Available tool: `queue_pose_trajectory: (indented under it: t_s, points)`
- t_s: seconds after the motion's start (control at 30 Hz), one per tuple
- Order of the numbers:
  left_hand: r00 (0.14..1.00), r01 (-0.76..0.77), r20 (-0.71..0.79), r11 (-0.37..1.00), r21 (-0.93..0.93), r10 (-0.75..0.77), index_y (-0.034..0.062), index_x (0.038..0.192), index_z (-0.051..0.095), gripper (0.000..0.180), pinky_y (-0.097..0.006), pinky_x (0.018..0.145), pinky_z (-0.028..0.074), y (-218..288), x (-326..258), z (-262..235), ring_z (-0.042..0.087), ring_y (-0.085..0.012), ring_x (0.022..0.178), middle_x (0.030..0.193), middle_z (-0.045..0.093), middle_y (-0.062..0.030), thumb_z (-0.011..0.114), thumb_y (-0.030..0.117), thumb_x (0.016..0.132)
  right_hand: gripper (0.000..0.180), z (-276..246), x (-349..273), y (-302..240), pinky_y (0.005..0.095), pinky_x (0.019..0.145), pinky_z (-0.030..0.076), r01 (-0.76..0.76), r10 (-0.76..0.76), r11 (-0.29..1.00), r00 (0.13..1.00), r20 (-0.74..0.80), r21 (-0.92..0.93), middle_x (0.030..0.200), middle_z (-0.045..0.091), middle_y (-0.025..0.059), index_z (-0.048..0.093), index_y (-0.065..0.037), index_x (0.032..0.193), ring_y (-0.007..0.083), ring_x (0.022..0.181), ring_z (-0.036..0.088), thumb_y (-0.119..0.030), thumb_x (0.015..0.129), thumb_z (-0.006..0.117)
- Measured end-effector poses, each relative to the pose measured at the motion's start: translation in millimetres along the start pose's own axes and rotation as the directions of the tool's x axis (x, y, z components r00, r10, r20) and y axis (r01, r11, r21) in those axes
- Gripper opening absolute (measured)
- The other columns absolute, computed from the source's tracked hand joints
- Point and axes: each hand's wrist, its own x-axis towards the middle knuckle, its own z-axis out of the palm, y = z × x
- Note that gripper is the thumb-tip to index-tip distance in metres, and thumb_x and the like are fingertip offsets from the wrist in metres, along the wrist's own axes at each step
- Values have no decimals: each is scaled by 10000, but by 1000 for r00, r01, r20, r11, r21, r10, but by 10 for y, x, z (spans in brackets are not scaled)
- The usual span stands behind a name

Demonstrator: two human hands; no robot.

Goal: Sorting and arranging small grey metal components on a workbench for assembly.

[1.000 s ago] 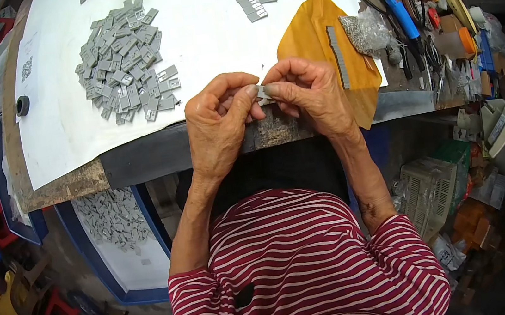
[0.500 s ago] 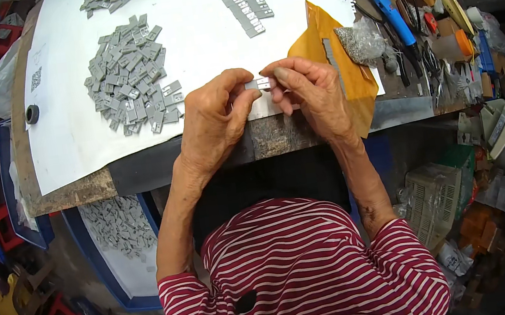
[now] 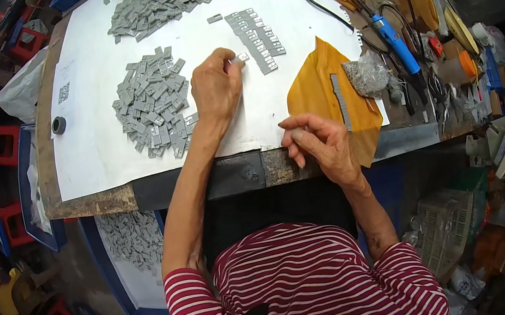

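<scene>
Hands are no longer joined at the bench edge as they were half a second ago. Left hand (image 3: 216,89) is now reaching out over the white sheet (image 3: 106,157), pinching one small grey piece (image 3: 242,57) between thumb and fingertips, just beside the lined-up row of grey pieces (image 3: 257,39). Judging from that, the piece is being carried to join the row. Right hand (image 3: 321,142) is hanging back at the near bench (image 3: 248,174) edge, fingers loosely curled; cannot tell whether it is holding anything. Loose pile of grey pieces (image 3: 153,103) is lying just left of the left hand. Orange envelope (image 3: 320,88) is sitting just beyond the right hand.
</scene>
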Motion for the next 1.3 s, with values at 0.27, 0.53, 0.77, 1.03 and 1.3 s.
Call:
queue_pose_trajectory:
  t_s: [0.27, 0.53, 0.77, 1.03, 1.3]
  points:
    - [982, 11, -183, 948, 317, 50, 38, 842, 642, 196, -336, 611, 467, -341, 479, 191, 606, -240, 640, 719, 632, -117, 608, 192, 726, 198, -59, -204, -10, 179, 540, 462, -110, 112, 993, 992, 62, -39, 812, 590, 52, 558, 29, 1047, 67, 659, 544, -64, 891, 478]
    - [991, 92, -130, 911, 402, -43, 106, 858, 660, 169, -384, 705, 475, -355, 659, 181, 604, -301, 813, 890, 609, -114, 663, 217, 730, 206, -118, -320, 15, 187, 564, 457, -114, 123, 987, 990, 70, -116, 806, 595, 37, 564, 12, 1057, 66, 668, 545, -84, 891, 489]
    - [987, 115, -145, 924, 365, -65, 115, 864, 677, 185, -388, 711, 477, -393, 685, 192, 611, -290, 816, 883, 619, -105, 665, 220, 713, 209, -128, -367, 11, 184, 572, 452, -125, 140, 979, 987, 83, -163, 805, 605, 36, 564, 4, 1065, 59, 668, 544, -87, 891, 493]
    - [988, 89, -150, 949, 304, -45, 102, 832, 676, 169, -382, 692, 479, -441, 714, 173, 614, -282, 765, 834, 623, -110, 647, 181, 686, 207, -163, -378, -3, 189, 572, 456, -105, 119, 981, 989, 82, -164, 803, 606, 40, 566, 0, 1066, 62, 665, 548, -80, 884, 505]
    - [984, 56, -177, 953, 298, -2, 87, 789, 660, 132, -376, 674, 478, -479, 794, 217, 613, -280, 749, 818, 625, -109, 644, 164, 683, 211, -176, -380, 27, 189, 575, 457, -90, 106, 982, 991, 87, -167, 806, 614, 46, 569, -2, 1066, 67, 664, 554, -74, 872, 530]
